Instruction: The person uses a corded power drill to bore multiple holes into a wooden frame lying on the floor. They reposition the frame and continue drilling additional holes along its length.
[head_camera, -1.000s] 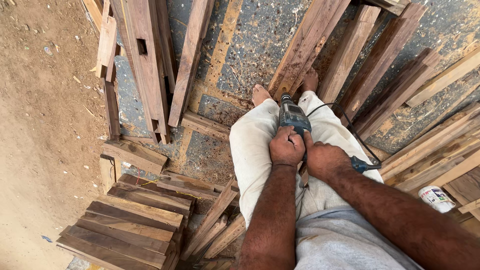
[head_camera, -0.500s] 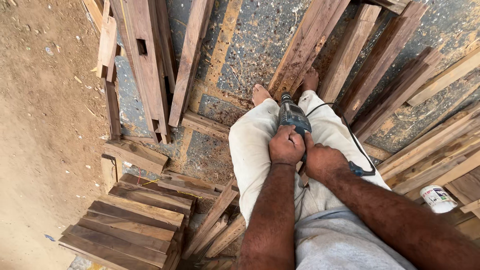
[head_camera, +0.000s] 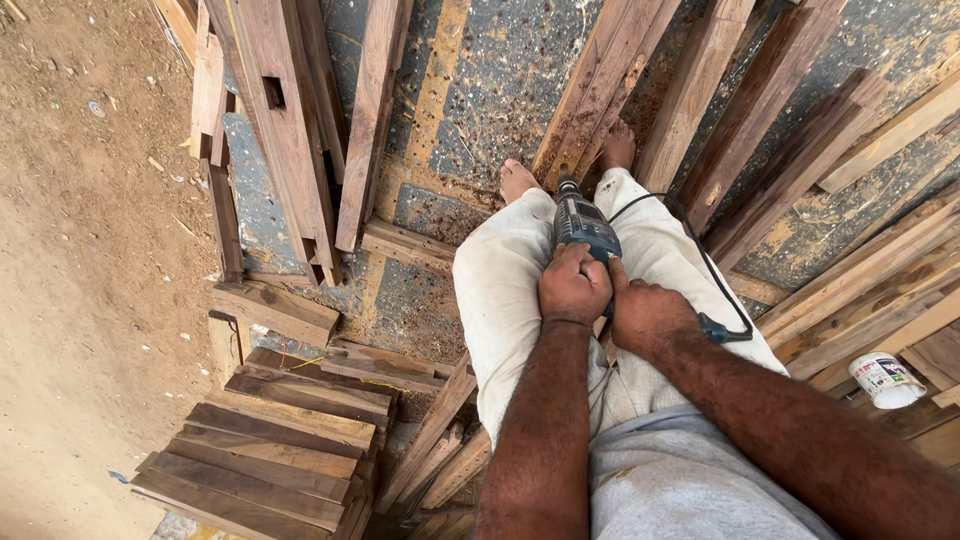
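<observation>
I look down at my own legs in pale trousers and my bare feet. A grey-blue electric drill (head_camera: 583, 222) points down between my knees at a long wooden plank (head_camera: 590, 100) under my feet. My left hand (head_camera: 573, 287) is wrapped around the back of the drill. Beside it my right hand (head_camera: 648, 312) grips the drill's handle, most of which is hidden by the hand. A black cord (head_camera: 712, 280) loops from the drill over my right thigh.
Long planks lean across a speckled blue-grey sheet (head_camera: 500, 90) strewn with sawdust. A stack of short boards (head_camera: 275, 440) lies at lower left beside a bare dirt floor (head_camera: 70, 250). A small white tub (head_camera: 886, 380) sits among planks at right.
My hands and the drill have stayed in place between my knees; only a slight shift of the view.
</observation>
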